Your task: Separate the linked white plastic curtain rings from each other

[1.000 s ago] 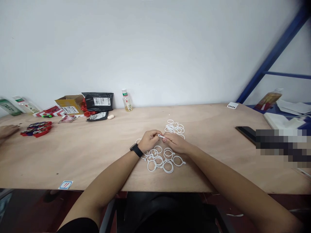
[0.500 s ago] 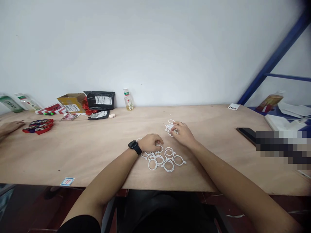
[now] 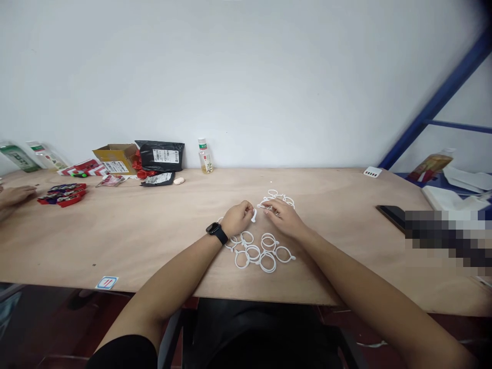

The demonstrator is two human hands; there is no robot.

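Between the bent fingertips of my left hand [image 3: 237, 217], which wears a black watch [image 3: 216, 231] on the wrist, is a white plastic curtain ring [image 3: 254, 215], seen mostly edge-on. Facing it, my right hand [image 3: 283, 217] has its fingers curled on another white curtain ring [image 3: 262, 205], partly hidden behind the fingertips. Several such rings, each with a small eyelet, lie in a loose near pile [image 3: 252, 253] below my hands. A second, far pile of rings [image 3: 273, 193] lies just beyond my right hand and is partly covered by it.
Along the wall stand a small bottle [image 3: 205, 158], a black parcel bag [image 3: 163, 156] and an open cardboard box [image 3: 115, 159]. Red packets [image 3: 63, 195] lie at left beside another person's hand [image 3: 17, 195]. A phone [image 3: 392, 216] and a white charger [image 3: 372, 172] are at right.
My left hand has lifted from the near pile with a ring, moving slightly up. My right hand has drawn left from the far pile with a ring, uncovering more of that pile.
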